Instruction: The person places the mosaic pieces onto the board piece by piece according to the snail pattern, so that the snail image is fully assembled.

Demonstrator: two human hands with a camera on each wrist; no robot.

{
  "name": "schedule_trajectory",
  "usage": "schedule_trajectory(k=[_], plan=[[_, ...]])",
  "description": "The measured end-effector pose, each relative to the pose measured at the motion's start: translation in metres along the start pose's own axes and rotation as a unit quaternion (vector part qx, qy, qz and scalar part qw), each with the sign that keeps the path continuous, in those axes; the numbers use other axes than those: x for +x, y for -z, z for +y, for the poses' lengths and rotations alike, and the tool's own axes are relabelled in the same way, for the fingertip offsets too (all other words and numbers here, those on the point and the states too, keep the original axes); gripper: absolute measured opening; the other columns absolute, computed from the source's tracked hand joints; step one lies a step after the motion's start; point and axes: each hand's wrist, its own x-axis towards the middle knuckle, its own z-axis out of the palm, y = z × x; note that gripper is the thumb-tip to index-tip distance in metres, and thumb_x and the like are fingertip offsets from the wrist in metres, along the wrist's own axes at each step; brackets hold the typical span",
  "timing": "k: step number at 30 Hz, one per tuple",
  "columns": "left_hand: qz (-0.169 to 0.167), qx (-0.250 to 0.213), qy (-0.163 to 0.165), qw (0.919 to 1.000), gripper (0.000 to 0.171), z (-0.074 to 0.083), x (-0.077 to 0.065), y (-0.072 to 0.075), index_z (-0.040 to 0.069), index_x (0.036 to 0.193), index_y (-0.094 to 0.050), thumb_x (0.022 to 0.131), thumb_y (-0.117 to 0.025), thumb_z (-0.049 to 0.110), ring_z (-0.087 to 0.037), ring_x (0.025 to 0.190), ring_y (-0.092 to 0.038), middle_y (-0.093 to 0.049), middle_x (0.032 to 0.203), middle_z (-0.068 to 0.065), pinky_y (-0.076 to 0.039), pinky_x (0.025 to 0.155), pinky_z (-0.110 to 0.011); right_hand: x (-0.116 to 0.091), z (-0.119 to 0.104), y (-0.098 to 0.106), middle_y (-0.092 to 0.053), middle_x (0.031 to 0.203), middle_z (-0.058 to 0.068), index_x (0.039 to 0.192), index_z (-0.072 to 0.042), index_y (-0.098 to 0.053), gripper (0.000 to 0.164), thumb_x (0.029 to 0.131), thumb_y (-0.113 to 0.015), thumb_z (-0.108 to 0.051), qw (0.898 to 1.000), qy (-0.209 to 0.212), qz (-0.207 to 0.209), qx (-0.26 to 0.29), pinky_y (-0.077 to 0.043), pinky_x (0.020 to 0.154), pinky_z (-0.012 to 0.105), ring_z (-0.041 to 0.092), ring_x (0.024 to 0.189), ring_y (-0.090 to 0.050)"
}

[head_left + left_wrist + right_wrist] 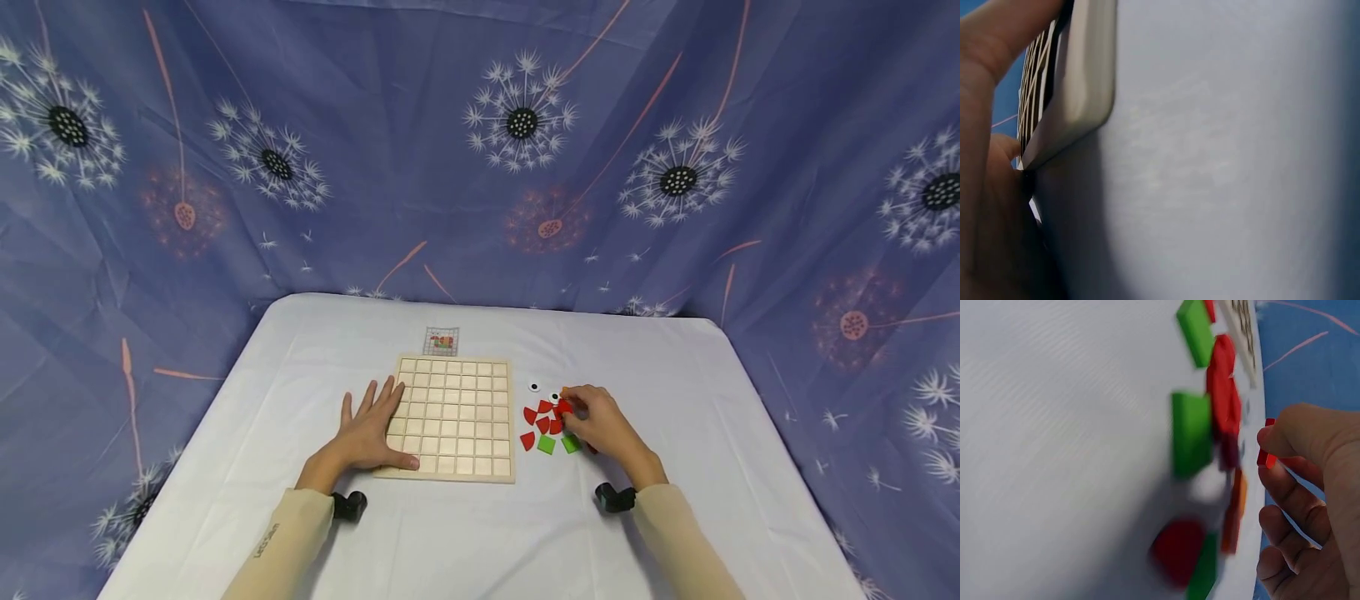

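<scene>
A pale wooden grid board lies flat on the table. My left hand rests along its left side with fingers spread and the thumb over the near edge; the left wrist view shows the board's corner close beside that hand. My right hand is over the loose pieces right of the board. Between its thumb and index finger it pinches a small red piece, raised off the cloth, while the other fingers curl loosely. Below it lie red quarter-round pieces and green square pieces.
Behind the board is a small picture card with a coloured figure on a grid. Two white eye discs lie at the back of the pieces. Orange pieces sit among them. A patterned blue curtain hangs behind the white-covered table.
</scene>
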Motion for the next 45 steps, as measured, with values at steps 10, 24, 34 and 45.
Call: schedule_trajectory(k=[10, 24, 34, 45], plan=[[-0.006, -0.005, -0.002, 1.0000, 0.142, 0.000, -0.002, 0.004, 0.009, 0.166, -0.012, 0.063, -0.084, 0.074, -0.046, 0.159, 0.005, -0.001, 0.174, -0.015, 0.016, 0.118, -0.073, 0.026, -0.034, -0.016, -0.069, 0.123, 0.007, 0.122, -0.010, -0.072, 0.030, 0.093, -0.074, -0.016, 0.999, 0.019, -0.006, 0.035, -0.056, 0.094, 0.045, 0.026, 0.108, -0.060], [-0.012, 0.016, 0.004, 0.9998, 0.141, 0.000, -0.004, 0.000, 0.010, 0.166, -0.011, 0.064, -0.082, 0.076, -0.046, 0.159, 0.004, -0.002, 0.174, -0.014, 0.012, 0.118, -0.074, 0.045, -0.062, -0.043, -0.070, 0.126, 0.006, 0.122, -0.012, -0.074, 0.031, 0.093, -0.072, -0.018, 0.999, 0.006, -0.015, 0.042, -0.052, 0.104, 0.047, 0.026, 0.114, -0.059], [-0.010, 0.026, 0.011, 0.9996, 0.141, 0.002, -0.004, 0.002, 0.010, 0.166, -0.012, 0.064, -0.082, 0.076, -0.046, 0.159, 0.003, -0.003, 0.174, -0.014, 0.011, 0.118, -0.074, 0.058, -0.069, -0.054, -0.070, 0.123, 0.005, 0.120, -0.011, -0.075, 0.028, 0.093, -0.074, -0.019, 0.998, 0.031, -0.022, 0.054, -0.048, 0.110, 0.047, 0.027, 0.121, -0.059], [-0.010, 0.019, 0.007, 0.9997, 0.140, 0.003, -0.005, 0.002, 0.010, 0.166, -0.012, 0.064, -0.082, 0.076, -0.046, 0.159, 0.004, -0.001, 0.174, -0.014, 0.012, 0.118, -0.074, 0.072, -0.077, -0.066, -0.069, 0.118, 0.004, 0.120, -0.011, -0.075, 0.029, 0.092, -0.072, -0.018, 0.998, 0.042, -0.023, 0.034, -0.052, 0.094, 0.041, 0.021, 0.104, -0.056]])
